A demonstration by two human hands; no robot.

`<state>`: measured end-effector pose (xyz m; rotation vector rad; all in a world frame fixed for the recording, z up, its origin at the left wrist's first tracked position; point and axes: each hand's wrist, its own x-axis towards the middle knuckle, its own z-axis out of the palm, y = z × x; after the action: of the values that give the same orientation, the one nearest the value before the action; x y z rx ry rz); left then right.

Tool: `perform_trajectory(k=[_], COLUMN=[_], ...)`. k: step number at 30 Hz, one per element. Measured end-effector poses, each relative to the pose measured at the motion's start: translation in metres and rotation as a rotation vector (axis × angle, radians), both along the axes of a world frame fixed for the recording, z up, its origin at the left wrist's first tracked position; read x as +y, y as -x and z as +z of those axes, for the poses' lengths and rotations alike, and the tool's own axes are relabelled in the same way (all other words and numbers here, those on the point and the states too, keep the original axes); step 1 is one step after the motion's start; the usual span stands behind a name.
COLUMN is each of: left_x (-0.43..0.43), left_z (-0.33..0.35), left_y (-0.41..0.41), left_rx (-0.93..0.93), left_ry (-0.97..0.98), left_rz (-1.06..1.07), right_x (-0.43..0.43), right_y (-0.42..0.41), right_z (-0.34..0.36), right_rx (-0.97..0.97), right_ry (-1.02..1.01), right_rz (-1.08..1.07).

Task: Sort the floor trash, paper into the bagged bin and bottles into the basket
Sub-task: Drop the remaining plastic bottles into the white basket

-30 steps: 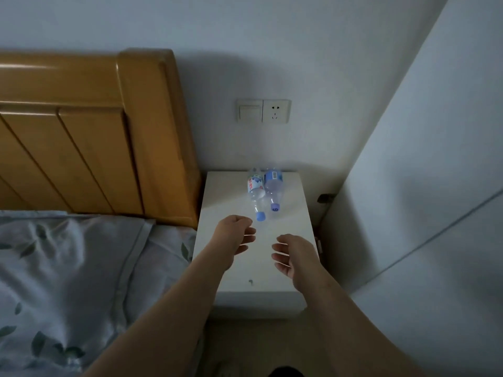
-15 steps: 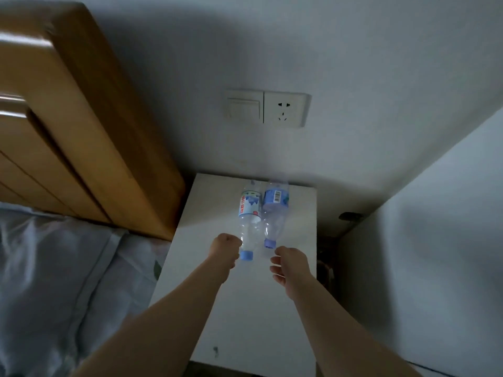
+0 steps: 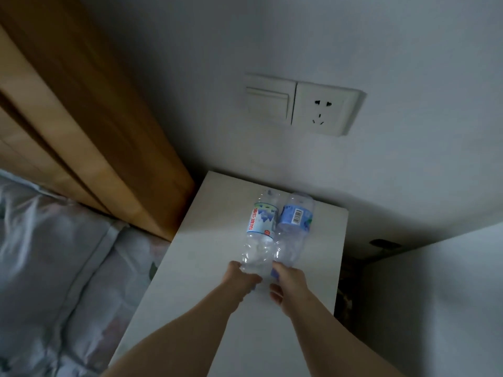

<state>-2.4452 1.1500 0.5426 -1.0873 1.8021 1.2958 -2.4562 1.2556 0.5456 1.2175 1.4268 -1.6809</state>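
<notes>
Two clear plastic bottles lie side by side on a white nightstand, necks pointing toward me. The left bottle has a white label with red characters. The right bottle has a blue label with a barcode. My left hand grips the neck end of the left bottle. My right hand grips the neck end of the right bottle, whose blue cap peeks out between the hands. No bin, basket or paper is in view.
A wooden headboard stands left of the nightstand, with grey floral bedding below it. A light switch and a socket sit on the wall above. A white panel rises at the right, with a dark gap beside the nightstand.
Both hands reached forward across the nightstand and closed round the bottle necks. The camera moved closer and lower over the nightstand.
</notes>
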Motion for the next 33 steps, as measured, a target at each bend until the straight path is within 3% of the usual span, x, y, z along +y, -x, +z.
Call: perform_trajectory(k=[6,19,27,33], left_x=[-0.009,-0.074,-0.138,-0.2], left_z=[0.02,0.112,0.144,0.178], left_y=[0.005,-0.046,-0.185,-0.363], left_rx=[0.059,0.161,0.282,0.452], left_ry=[-0.068,-0.129,-0.162,-0.155], left_rz=[0.08,0.521,0.763,1.071], right_x=[-0.004,-0.074,-0.151,-0.235], right_y=[0.005,-0.037,-0.154,-0.303], right_z=[0.016,0.112,0.142,0.175], right_rx=[-0.032,0.109,0.191,0.27], right_ry=[0.029,0.03,0.068,0.184], right_rz=[0.059,0.29,0.556,0.775])
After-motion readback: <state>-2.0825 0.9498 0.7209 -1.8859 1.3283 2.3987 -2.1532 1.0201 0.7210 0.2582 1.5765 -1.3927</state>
